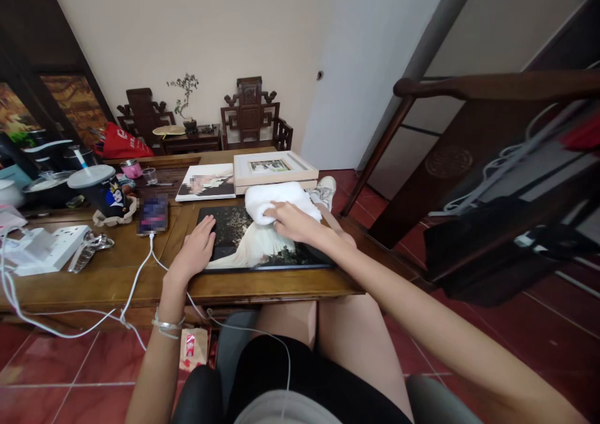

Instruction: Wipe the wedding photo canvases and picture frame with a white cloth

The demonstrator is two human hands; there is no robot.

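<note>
A large dark photo panel [234,249] lies flat along the front edge of the wooden table, showing a pale flowing dress against dark foliage. My left hand [197,247] rests on the panel's left edge, fingers stretched out and holding nothing. A folded white towel [276,197] sits over the panel's upper right part. My right hand [293,222] grips the towel's near edge, fingers curled into it. The towel covers part of the picture.
Behind the panel lie a white photo print [206,183] and stacked pale frames [276,167]. On the left are a charging phone [152,214], a black cup [100,192], a power strip [56,249] and a clear hair clip [89,249]. White cables [135,286] hang over the front edge.
</note>
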